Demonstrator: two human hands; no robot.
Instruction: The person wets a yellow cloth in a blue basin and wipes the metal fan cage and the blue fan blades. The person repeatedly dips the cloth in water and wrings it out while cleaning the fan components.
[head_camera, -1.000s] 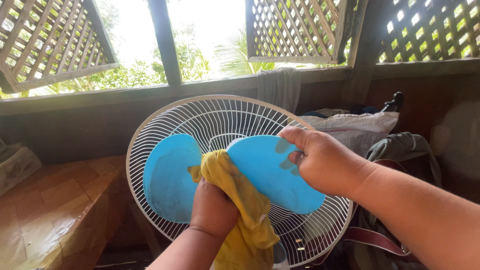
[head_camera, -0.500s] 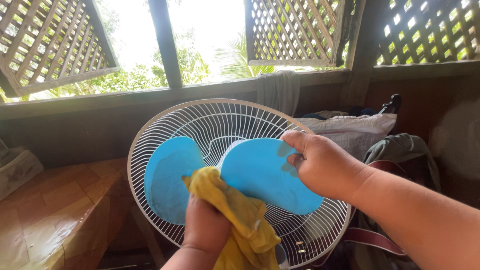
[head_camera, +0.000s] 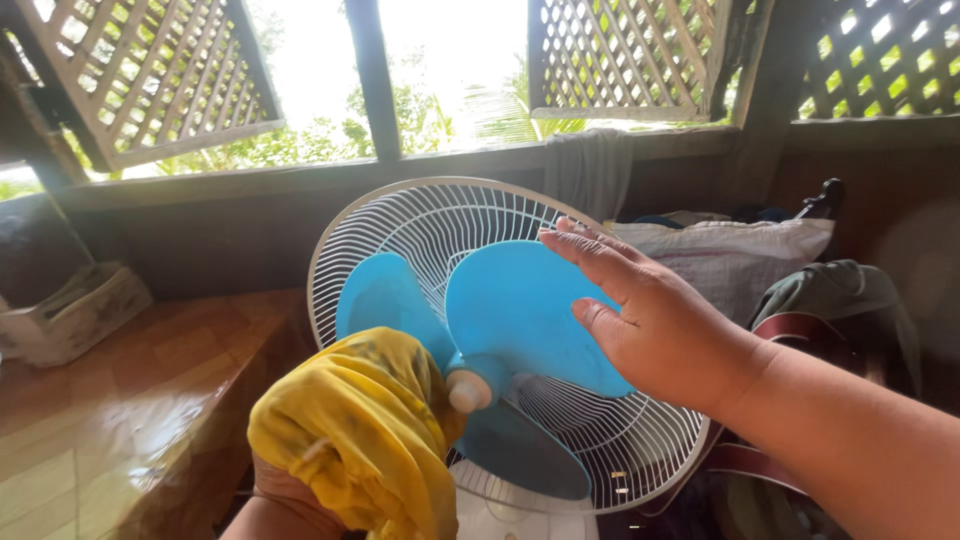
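1. The big round white wire fan guard (head_camera: 420, 225) stands in the middle, and everything else is told from it.
2. In front of the guard sits the blue plastic fan blade wheel (head_camera: 520, 320) with three wide blades. A small white hub cap (head_camera: 465, 392) sticks out at its centre.
3. The right hand (head_camera: 650, 330) lies flat on the upper right blade. Its fingers are stretched out and open, so its grip holds nothing. It looks like the flat hand keeps the blade from turning.
4. The left hand (head_camera: 290, 500) is low and to the left of the guard. It is almost hidden inside a crumpled yellow cloth (head_camera: 360, 430). Its grip is closed around the cloth, bunching it into a thick pad.
5. The cloth is pressed close to the hub and the left blade, where a wipe can reach.
6. A shiny brown wooden worktop (head_camera: 120, 400) lies left of the guard.
7. A white sack (head_camera: 730, 255) and a grey-green bag (head_camera: 840, 300) rest to the right of the guard.
8. Wooden lattice shutters (head_camera: 160, 70) hang open above and behind it.
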